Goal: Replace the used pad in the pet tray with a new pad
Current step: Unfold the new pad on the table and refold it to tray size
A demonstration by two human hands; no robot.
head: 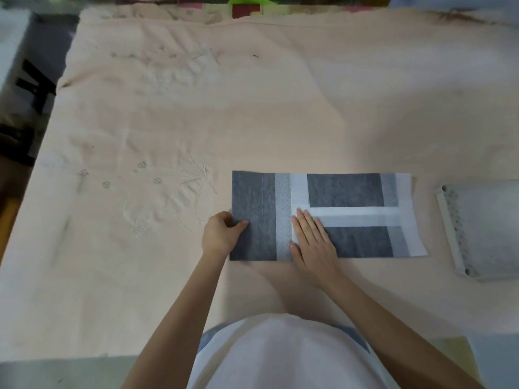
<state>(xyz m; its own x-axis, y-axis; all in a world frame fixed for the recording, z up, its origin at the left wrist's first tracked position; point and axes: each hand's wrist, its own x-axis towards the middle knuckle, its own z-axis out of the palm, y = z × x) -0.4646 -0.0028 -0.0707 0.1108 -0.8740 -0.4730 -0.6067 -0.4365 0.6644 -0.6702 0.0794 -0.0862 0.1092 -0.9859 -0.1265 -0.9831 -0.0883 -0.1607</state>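
A folded pad (pixel 345 190), grey with white bands, lies flat on the pink cloth in front of me. My left hand (pixel 220 234) grips the pad's left edge, thumb on top and fingers curled under it. Flat on the middle of the pad rests my right hand (pixel 313 238), fingers straight and pressing down. The white pet tray (pixel 449 228) sits to the right of the pad, partly cut off by the frame edge; what lies inside it looks pale and blurred.
A pink embroidered cloth (pixel 252 108) covers the whole work surface. Dark objects (pixel 31 88) stand off the left edge. Colourful fabric (pixel 244 7) lies beyond the far edge.
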